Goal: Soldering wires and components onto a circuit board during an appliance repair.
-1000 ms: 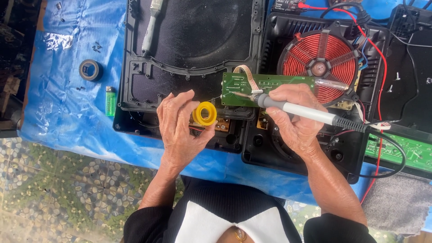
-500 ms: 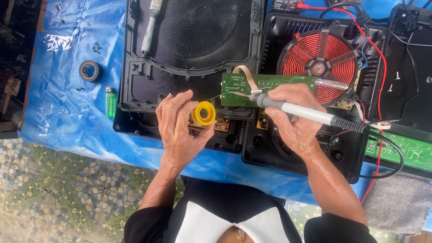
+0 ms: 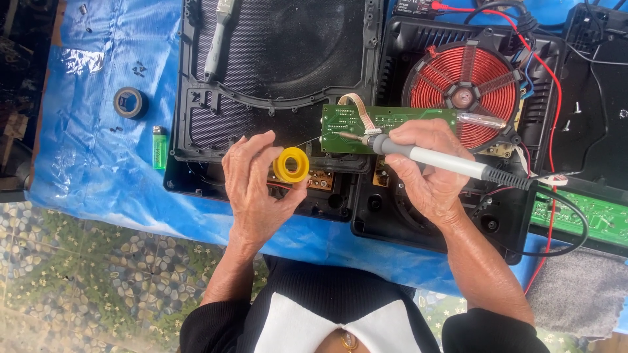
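Your left hand (image 3: 255, 186) has its thumb and fingertips pinched around a small yellow solder spool (image 3: 292, 165), the other fingers loosely curled, and a thin wire runs from the spool toward the green circuit board (image 3: 386, 121). Your right hand (image 3: 428, 170) is closed in a pen-like grasp on the grey soldering iron (image 3: 432, 157), whose tip rests on the board's left part. The board lies across the open black cooktop housing (image 3: 366, 202), just beside the red copper coil (image 3: 468, 91). Further left on the blue tarp (image 3: 98, 170) sit a green lighter (image 3: 159, 147) and a roll of black tape (image 3: 130, 102)
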